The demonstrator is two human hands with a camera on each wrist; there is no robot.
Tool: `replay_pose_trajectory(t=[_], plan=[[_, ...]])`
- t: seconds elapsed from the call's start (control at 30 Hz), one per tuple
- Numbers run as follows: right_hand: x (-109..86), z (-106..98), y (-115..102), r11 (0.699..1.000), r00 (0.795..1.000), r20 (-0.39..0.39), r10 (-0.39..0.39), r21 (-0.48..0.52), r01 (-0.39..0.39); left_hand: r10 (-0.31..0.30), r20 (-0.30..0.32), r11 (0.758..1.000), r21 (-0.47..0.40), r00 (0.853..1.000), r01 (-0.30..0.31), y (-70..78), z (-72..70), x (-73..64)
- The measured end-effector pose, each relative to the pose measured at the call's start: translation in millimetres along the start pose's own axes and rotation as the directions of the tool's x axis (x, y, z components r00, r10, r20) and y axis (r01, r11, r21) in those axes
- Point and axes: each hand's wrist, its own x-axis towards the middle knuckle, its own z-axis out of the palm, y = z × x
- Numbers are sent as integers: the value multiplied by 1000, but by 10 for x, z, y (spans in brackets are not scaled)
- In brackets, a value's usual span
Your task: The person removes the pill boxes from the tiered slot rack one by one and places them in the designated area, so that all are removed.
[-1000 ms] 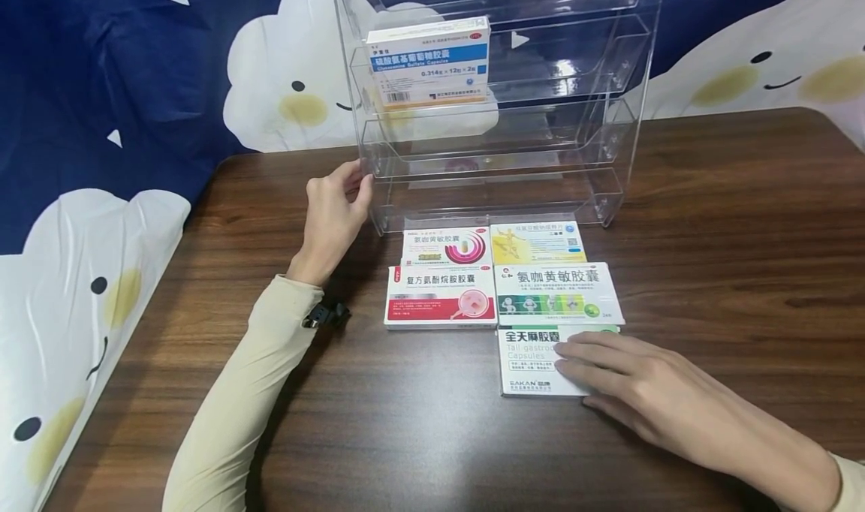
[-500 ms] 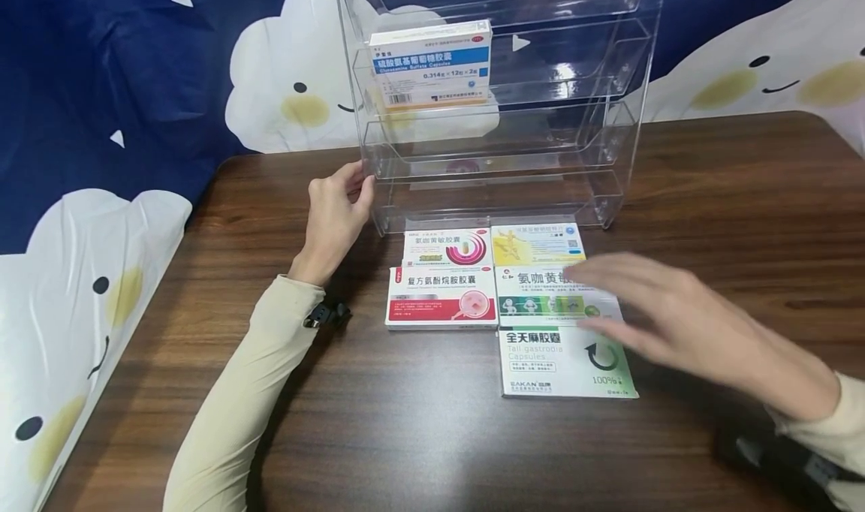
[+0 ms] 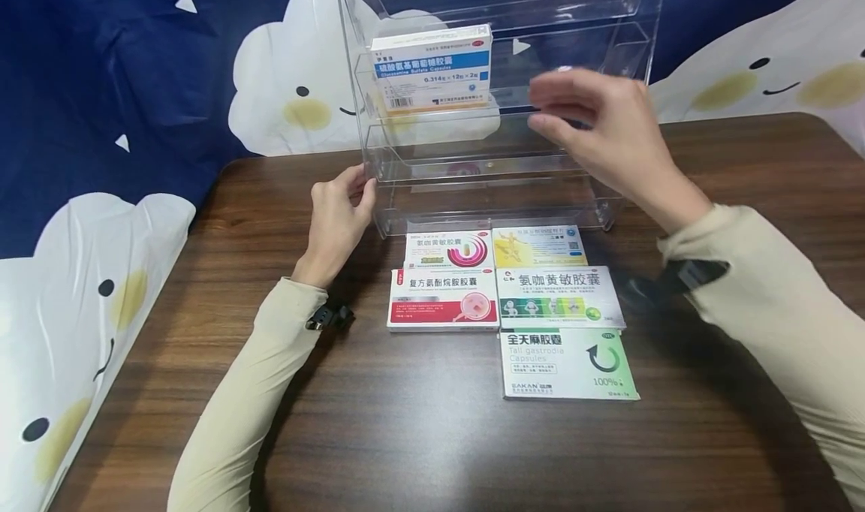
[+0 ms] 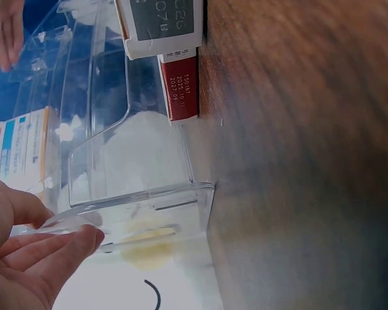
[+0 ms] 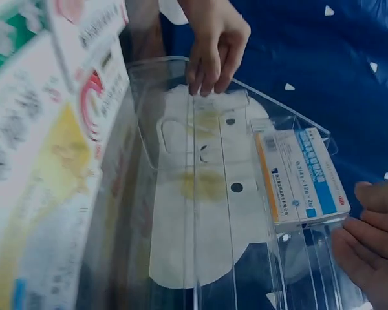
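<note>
My left hand pinches the left side edge of a clear tiered plastic rack; thumb and fingers meet on the panel in the left wrist view. A white and blue capsule box stands at the left of one of the rack's upper tiers. Raised in front of the rack, my right hand has bent, spread fingers and holds nothing. Its fingertips point at the capsule box from the right, close to its end in the right wrist view, where the box appears sideways.
Before the rack, several medicine boxes lie flat on the wooden table: a pink-ringed box, a yellow one, a red and white one, a green-striped one and a green gastrodia box. A cloud-patterned blue cloth hangs behind.
My right hand has left the green gastrodia box and risen up and away over the boxes to the front of the rack. The left hand keeps its place on the rack's side.
</note>
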Motion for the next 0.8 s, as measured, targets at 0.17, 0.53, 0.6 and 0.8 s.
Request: replay_pose_trajectory(t=[0.17,0.53,0.6,0.8], plan=[[309,105,67,994,992,-59,108,-2,-108,24,0,1000,7,1000,-24,-11,13,-1],[592,301,126,987,984,-71,161,9,-161,30,-1,999,38,1000,-30,-26,5,-11],[635,323,126,985,983,-66,173,22,-172,27,1,999,42,1000,-27,-22,3,-13],[733,371,114,977,977,-40,209,54,-206,20,9,999,44,1000,-21,-16,2,-8]])
